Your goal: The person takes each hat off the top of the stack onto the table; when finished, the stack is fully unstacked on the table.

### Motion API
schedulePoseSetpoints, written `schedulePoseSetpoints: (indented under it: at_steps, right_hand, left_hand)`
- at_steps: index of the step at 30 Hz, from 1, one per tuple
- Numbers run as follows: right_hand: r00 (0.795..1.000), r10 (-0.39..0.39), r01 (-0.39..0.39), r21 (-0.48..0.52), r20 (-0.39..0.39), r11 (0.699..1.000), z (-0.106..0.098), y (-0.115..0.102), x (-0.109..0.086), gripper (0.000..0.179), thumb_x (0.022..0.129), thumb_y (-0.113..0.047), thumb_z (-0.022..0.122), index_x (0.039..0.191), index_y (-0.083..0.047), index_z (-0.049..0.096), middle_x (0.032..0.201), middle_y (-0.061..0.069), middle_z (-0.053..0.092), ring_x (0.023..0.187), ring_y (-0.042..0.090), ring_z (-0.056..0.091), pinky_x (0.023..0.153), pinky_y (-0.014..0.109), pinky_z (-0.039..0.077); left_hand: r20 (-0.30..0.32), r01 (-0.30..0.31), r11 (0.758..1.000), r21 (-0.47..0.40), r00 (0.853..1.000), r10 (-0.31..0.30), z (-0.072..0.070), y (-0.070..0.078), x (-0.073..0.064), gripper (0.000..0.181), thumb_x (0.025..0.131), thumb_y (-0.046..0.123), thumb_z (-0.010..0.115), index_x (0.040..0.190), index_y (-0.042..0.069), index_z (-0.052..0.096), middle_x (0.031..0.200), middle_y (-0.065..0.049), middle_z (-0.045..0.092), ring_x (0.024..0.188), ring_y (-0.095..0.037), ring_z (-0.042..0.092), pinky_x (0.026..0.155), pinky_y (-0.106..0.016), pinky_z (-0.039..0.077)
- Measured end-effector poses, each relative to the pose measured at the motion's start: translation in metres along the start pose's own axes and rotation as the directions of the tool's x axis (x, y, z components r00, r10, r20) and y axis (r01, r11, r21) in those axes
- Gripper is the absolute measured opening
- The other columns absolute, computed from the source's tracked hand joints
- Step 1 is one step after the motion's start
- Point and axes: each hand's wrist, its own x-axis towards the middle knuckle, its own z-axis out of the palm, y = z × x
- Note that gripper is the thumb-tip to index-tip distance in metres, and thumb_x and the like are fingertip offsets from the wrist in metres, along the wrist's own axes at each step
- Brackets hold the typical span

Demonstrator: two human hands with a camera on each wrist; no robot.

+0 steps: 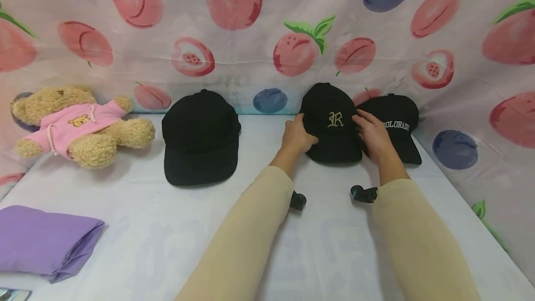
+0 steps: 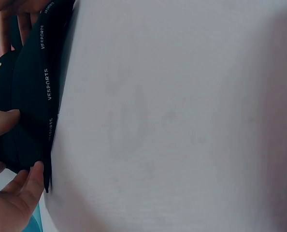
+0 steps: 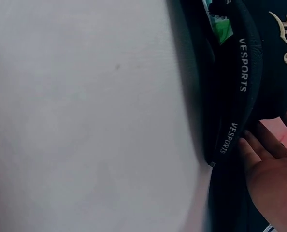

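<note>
Both hands are at the sides of a black cap (image 1: 332,140) with a gold letter R on its front. My left hand (image 1: 296,137) grips its left side, thumb over the front and fingers at the edge, as the left wrist view shows. On the other side, my right hand (image 1: 375,137) holds the cap with its fingers at the edge; its thumb is hidden in the right wrist view. White VESPORTS lettering runs along the inner band (image 3: 243,67). Just beyond the right hand sits a black COLORADO cap (image 1: 399,117), partly covered.
A plain black cap (image 1: 200,136) stands left of the hands. Farther left lies a teddy bear (image 1: 85,127) in a pink top. A folded purple cloth (image 1: 42,240) is at the near left of the white table (image 1: 142,236). Fruit-patterned fabric (image 1: 234,50) hangs behind.
</note>
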Motion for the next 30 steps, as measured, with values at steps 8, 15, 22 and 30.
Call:
schedulePoseSetpoints:
  at_steps: [8,15,22,30]
  right_hand:
    - [0.996,-0.065,0.057,-0.136,-0.057,0.989,0.005,-0.006,-0.009,0.075,0.103,-0.025,0.060,0.167,-0.019,0.021,0.168,0.017,0.030,0.154,0.033,0.032,0.126,0.047,0.027]
    - [0.986,-0.118,0.096,-0.180,-0.114,0.979,0.008,-0.005,-0.017,0.075,0.101,-0.023,0.063,0.166,-0.019,0.024,0.168,0.015,0.032,0.153,0.033,0.035,0.124,0.050,0.031]
    - [0.969,-0.153,0.112,-0.208,-0.194,0.972,0.017,-0.008,-0.029,0.070,0.102,-0.024,0.063,0.164,-0.017,0.030,0.165,0.017,0.037,0.149,0.033,0.042,0.122,0.050,0.036]
    - [0.960,-0.151,0.109,-0.182,-0.237,0.977,0.026,-0.016,-0.039,0.068,0.102,-0.022,0.062,0.163,-0.018,0.032,0.164,0.016,0.038,0.146,0.032,0.043,0.121,0.048,0.037]
  left_hand:
    - [0.007,-0.003,1.000,-0.003,1.000,0.003,-0.008,-0.003,-0.004,0.080,0.092,0.021,0.078,0.161,0.015,0.037,0.153,-0.018,0.044,0.138,-0.031,0.050,0.116,-0.041,0.044]
    - [0.011,-0.059,0.998,0.022,0.998,0.059,-0.016,-0.006,-0.008,0.074,0.096,0.024,0.073,0.160,0.011,0.037,0.155,-0.019,0.044,0.142,-0.031,0.049,0.119,-0.041,0.041]
    - [0.016,-0.126,0.992,-0.014,0.992,0.127,-0.026,-0.003,-0.015,0.068,0.100,0.026,0.067,0.159,0.011,0.038,0.157,-0.017,0.043,0.146,-0.030,0.044,0.121,-0.042,0.038]
    - [0.015,-0.168,0.983,-0.072,0.985,0.169,-0.036,-0.005,-0.023,0.066,0.101,0.025,0.066,0.159,0.011,0.039,0.161,-0.013,0.042,0.149,-0.029,0.040,0.122,-0.045,0.036]
